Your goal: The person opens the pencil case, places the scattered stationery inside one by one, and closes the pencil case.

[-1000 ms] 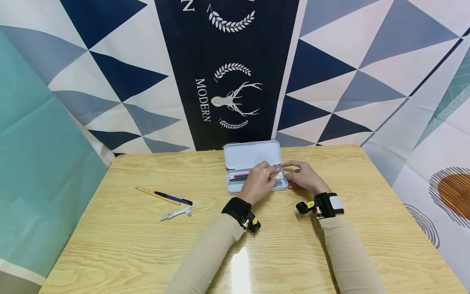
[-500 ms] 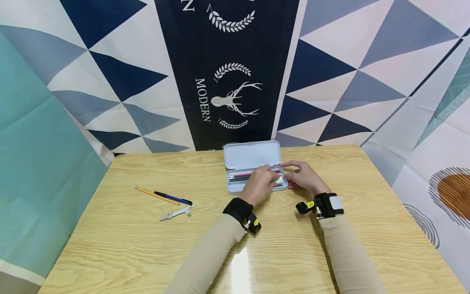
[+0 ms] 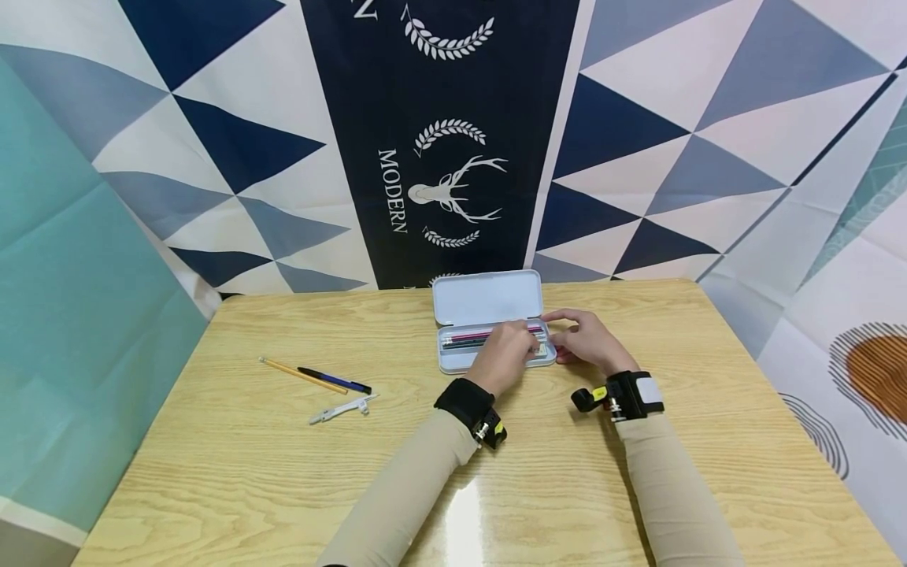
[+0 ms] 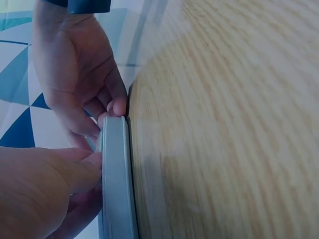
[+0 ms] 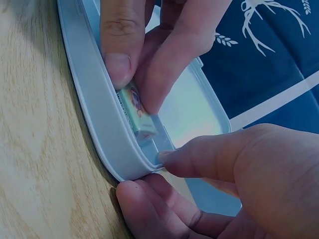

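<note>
A light blue pencil case (image 3: 457, 363) lies at the table's back edge with its lid (image 3: 487, 299) raised. Pencils (image 3: 465, 340) lie along the back of its tray. My left hand (image 3: 501, 354) reaches in at the right part, and in the right wrist view its thumb and finger pinch a small wrapped eraser (image 5: 135, 110) just inside the front wall. My right hand (image 3: 590, 343) holds the case's right end, thumb on the rim and fingers against the outside. The left wrist view shows the case's side wall (image 4: 117, 179) edge-on, hiding the eraser.
Left of the case lie a yellow pencil (image 3: 301, 375), a dark blue pen (image 3: 335, 381) touching or crossing it, and a white drawing compass (image 3: 342, 410). A patterned cloth (image 3: 453, 197) hangs right behind the table (image 3: 269, 480).
My left hand has lowered the eraser into the case and shifted slightly toward the front wall, showing more of the pencils. My right hand stays at the case's end.
</note>
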`<state>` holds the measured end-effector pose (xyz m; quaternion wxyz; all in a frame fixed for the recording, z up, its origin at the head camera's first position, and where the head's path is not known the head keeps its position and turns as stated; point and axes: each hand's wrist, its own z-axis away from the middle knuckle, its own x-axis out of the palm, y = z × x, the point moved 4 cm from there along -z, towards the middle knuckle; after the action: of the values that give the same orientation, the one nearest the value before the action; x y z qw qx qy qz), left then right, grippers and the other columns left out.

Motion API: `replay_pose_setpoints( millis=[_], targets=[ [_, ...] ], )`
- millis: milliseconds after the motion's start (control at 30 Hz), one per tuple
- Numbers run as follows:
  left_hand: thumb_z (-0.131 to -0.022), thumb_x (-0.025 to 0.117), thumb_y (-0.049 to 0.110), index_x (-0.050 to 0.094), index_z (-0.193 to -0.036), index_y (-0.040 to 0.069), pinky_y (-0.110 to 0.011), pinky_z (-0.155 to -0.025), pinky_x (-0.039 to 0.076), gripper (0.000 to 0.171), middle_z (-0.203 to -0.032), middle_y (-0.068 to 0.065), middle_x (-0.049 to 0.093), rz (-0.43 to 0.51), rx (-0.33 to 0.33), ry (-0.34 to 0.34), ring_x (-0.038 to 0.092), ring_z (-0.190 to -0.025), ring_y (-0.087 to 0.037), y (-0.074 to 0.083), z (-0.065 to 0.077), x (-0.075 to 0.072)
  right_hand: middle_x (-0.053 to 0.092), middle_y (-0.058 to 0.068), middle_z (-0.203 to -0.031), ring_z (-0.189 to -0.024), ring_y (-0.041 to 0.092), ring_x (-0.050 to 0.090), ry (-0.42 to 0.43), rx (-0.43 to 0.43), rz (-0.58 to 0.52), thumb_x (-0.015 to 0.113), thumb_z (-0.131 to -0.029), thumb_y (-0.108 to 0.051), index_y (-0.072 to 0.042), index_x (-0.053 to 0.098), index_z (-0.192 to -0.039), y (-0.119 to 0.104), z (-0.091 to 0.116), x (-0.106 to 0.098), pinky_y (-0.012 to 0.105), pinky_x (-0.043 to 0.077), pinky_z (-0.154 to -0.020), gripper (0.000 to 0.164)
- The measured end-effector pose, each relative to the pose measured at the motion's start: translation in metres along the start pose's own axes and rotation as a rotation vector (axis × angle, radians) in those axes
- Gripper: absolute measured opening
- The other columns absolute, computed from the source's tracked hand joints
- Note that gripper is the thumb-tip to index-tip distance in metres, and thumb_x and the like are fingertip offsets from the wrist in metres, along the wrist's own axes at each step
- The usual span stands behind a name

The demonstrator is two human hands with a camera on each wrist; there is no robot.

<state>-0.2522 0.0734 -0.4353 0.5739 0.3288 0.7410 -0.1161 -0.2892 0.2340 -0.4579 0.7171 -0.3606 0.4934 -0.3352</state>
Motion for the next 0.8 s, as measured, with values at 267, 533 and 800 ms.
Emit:
replay_pose_setpoints(
  millis=[267,533,800],
  targets=[
    [-0.088,0.066,0.001,0.082,-0.081,0.016,-0.030,-0.079,0.054,0.023,-0.084,0.001,0.067,-0.104,0.022,-0.012,0.063,-0.085,-0.014,0.0048,0.0007,0.0004,0.069,0.021,-0.093,-0.062,0.014,0.067,-0.003,-0.008,0.006,0.060,-0.095,-0.007,-0.009,0.056,-0.140,0.0006,-0.0006,-0.0007,0.024,0.059,-0.058,0.045],
    [-0.090,0.065,0.001,0.083,-0.092,0.019,-0.030,-0.088,0.057,0.025,-0.097,0.000,0.074,-0.181,0.020,-0.052,0.067,-0.093,-0.018,0.0076,0.0007,0.0003,0.070,0.021,-0.092,-0.061,0.014,0.067,-0.002,-0.012,0.008,0.059,-0.096,-0.008,-0.009,0.056,-0.140,0.0012,-0.0012,-0.0007,0.024,0.059,-0.057,0.044],
    [-0.091,0.065,0.000,0.083,-0.094,0.020,-0.029,-0.092,0.056,0.027,-0.097,0.002,0.076,-0.172,0.007,-0.087,0.067,-0.095,-0.015,0.0070,0.0003,0.0004,0.070,0.022,-0.094,-0.061,0.013,0.066,-0.001,-0.006,0.000,0.060,-0.096,-0.009,-0.009,0.056,-0.140,0.0022,-0.0018,-0.0005,0.024,0.059,-0.057,0.044]
  ],
)
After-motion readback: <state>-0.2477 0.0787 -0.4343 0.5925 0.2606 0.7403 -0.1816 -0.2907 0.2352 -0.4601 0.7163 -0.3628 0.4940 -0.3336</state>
